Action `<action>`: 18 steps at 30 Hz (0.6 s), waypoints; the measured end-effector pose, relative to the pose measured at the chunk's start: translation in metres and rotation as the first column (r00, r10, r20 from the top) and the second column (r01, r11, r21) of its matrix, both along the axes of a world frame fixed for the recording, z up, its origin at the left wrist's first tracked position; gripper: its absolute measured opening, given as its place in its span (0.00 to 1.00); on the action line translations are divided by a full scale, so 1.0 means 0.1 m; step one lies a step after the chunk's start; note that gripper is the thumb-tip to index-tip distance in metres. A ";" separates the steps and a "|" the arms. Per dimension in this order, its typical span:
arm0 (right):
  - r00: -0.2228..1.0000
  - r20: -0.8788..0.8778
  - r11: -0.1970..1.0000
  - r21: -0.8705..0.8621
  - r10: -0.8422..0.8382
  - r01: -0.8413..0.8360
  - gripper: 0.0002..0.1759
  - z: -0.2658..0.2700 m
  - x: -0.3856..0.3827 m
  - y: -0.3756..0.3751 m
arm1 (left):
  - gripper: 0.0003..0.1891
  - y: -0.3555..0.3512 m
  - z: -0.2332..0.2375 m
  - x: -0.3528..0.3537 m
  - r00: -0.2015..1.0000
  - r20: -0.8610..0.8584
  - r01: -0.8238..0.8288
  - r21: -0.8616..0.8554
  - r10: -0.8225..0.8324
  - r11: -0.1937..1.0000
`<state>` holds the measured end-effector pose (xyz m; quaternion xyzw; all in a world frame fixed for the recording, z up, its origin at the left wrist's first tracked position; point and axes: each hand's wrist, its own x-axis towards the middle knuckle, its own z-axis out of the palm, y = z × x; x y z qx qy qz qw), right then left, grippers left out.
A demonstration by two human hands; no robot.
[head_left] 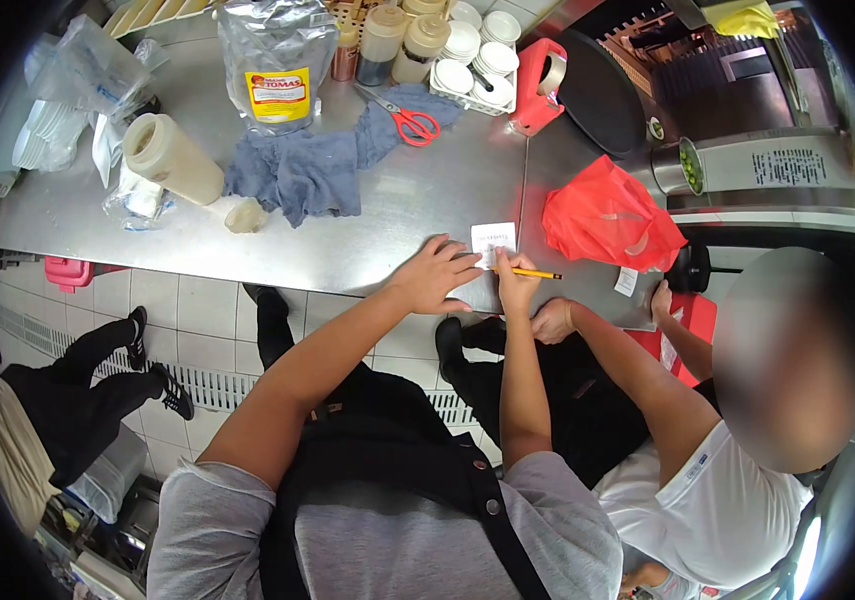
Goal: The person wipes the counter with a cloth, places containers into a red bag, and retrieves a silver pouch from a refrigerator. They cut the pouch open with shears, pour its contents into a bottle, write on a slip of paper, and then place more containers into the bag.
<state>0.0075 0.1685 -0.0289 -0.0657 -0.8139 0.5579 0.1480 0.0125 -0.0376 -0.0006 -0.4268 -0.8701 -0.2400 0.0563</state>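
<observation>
A small white slip of paper (487, 236) with printing or writing on it lies near the front edge of the steel table (417, 200). My left hand (435, 276) rests flat with fingers spread, its fingertips at the slip's lower left edge. Closed around a yellow pencil (539, 273), my right hand (516, 284) is over the slip's lower part, and the pencil's tip is on or close to the paper. Fingers partly hide the slip's lower end.
To the right are a red plastic bag (612, 215), another slip (626, 281) and a co-worker in a white shirt (707, 500). Blue cloths (297, 175), scissors (413, 124), a tipped bottle (175, 160), a silver pouch (277, 60) and a tape dispenser (539, 90) lie farther back.
</observation>
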 end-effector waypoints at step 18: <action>1.000 -0.027 0.999 -0.048 0.010 -0.011 0.21 -0.05 -0.01 -0.01 | 0.34 -0.01 0.04 0.01 1.000 -0.004 0.000 0.026 0.000 1.000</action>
